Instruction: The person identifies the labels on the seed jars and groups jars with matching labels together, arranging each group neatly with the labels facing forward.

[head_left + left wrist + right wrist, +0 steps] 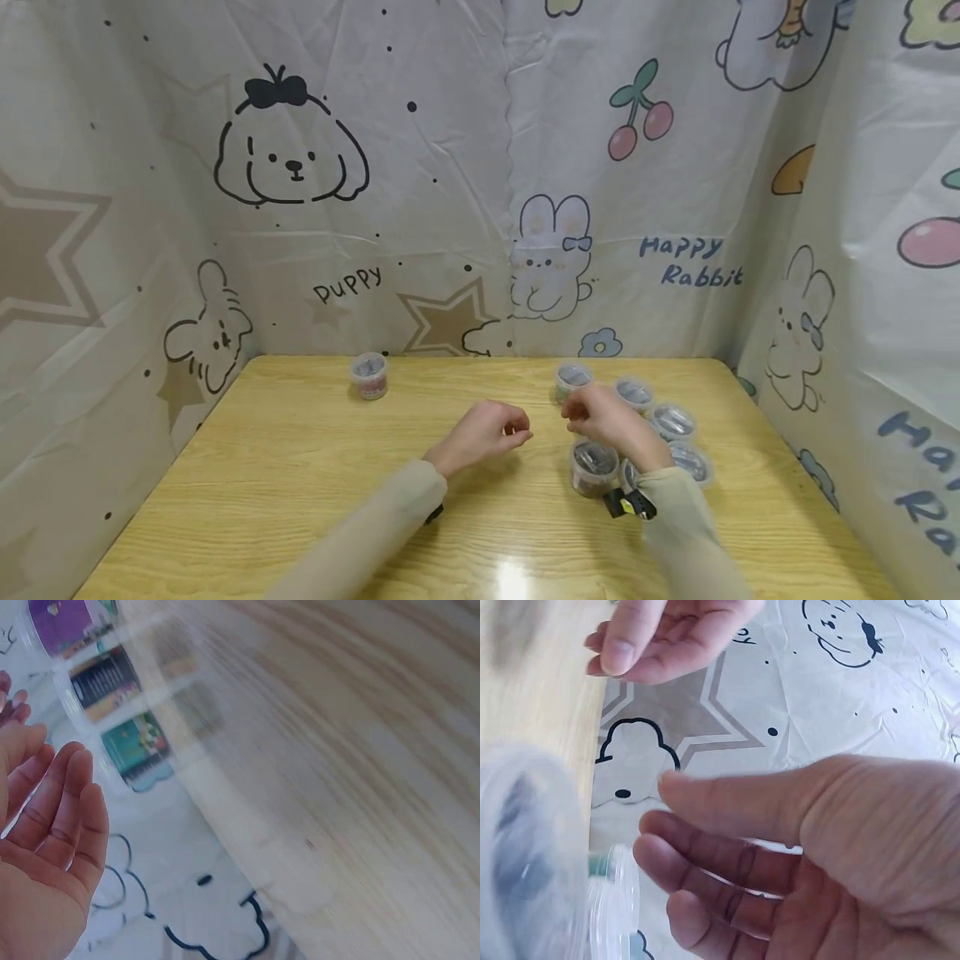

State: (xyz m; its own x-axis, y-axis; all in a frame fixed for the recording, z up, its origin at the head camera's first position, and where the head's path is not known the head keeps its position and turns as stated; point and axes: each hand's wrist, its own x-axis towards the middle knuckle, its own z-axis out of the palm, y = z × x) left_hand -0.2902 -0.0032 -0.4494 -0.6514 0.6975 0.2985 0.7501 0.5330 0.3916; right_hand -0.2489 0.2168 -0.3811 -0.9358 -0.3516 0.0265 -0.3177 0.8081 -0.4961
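Note:
My left hand (pixel 483 435) hovers over the middle of the table, its fingers loosely bent and holding nothing. My right hand (pixel 606 421) is above a group of small clear plastic tubs on the right, also with nothing in its fingers. Nearest to it are a tub (pixel 573 377) behind the fingertips and a dark-looking tub (pixel 595 468) in front. Further tubs (pixel 672 422) curve round on the right, one partly hidden under the wrist. In the left wrist view, tubs bear printed labels, one purple (pixel 67 624) and one green (pixel 136 748).
One tub (pixel 370 377) with reddish contents stands alone at the back left of the wooden table (pixel 300 467). A printed white cloth (pixel 442 167) hangs behind the table and along both sides. Dark wrist straps show at the sleeves.

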